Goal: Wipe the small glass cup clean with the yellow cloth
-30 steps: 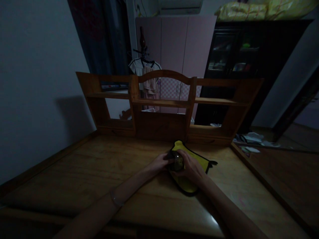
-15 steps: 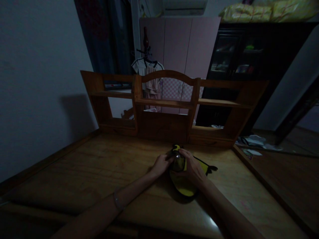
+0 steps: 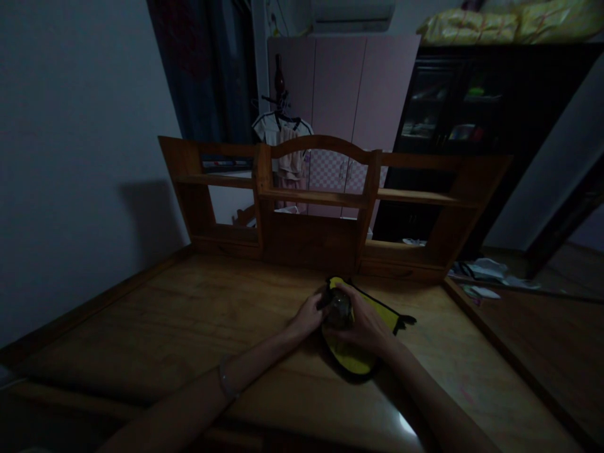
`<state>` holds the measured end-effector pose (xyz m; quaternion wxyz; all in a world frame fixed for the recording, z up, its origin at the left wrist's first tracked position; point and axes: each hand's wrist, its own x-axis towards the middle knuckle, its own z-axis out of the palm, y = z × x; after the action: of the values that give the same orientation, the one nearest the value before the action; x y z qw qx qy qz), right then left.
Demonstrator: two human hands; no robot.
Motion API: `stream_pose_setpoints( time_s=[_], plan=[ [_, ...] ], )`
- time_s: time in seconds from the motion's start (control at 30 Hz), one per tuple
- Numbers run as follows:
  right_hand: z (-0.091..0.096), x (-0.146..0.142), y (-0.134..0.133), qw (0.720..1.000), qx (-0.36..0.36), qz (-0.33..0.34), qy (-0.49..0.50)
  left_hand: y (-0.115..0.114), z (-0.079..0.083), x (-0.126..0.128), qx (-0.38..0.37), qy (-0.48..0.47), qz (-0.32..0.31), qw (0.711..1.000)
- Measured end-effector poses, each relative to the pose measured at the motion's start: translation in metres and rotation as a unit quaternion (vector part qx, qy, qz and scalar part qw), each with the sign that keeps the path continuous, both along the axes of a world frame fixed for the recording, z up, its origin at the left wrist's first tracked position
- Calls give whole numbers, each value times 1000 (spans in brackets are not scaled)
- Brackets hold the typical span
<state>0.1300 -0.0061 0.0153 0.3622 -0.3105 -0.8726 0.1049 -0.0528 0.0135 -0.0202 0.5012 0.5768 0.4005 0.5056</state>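
Observation:
A small, rounded, see-through glass vessel with a shiny top is held above the wooden desk; dim light hides whether it is a cup or a jar. My right hand is closed around its right side, thumb low and fingers on top. At its left side my left hand is closed, its fingertips pinching a dark-edged fold of cloth against the glass, partly hidden. Beneath and behind both hands spreads a yellow cloth with black trim. Its black loop points right.
The wooden desktop has a raised edge on the right. A wooden shelf unit stands along its back. A white wall borders the left side. Papers and other items lie beyond the right edge.
Both hands stay around the glass vessel, which has turned slightly. The cloth's top corner has shifted and shows more yellow behind the fingers. The view has moved a little.

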Motion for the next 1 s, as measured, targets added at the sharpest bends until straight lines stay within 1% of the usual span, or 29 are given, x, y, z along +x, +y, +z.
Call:
stream_pose_setpoints(
  time_s=[0.1, 0.2, 0.37, 0.63, 0.83, 0.9, 1.0],
  plan=[
    [4, 3, -2, 1000, -9, -1, -1, -1, -2, -2, 23, 6, 39, 999],
    [6, 6, -2, 1000, -3, -3, -10, -2, -2, -4, 34, 18, 60, 997],
    [7, 5, -1, 1000, -14, -2, -14, 0, -3, -5, 17, 32, 75, 997],
    [5, 0, -3, 1000, -6, -5, -4, 4, -2, -6, -41, 11, 51, 998],
    [1, 1, 0, 999, 27, -29, -17, 1, -1, -3, -85, -13, 26, 996],
    [0, 3, 1, 999, 34, -40, -17, -1, -1, -2, -92, -17, 22, 995],
    [1, 3, 1, 999, 23, -39, -6, -1, -1, -2, -87, -19, 25, 996]
  ],
)
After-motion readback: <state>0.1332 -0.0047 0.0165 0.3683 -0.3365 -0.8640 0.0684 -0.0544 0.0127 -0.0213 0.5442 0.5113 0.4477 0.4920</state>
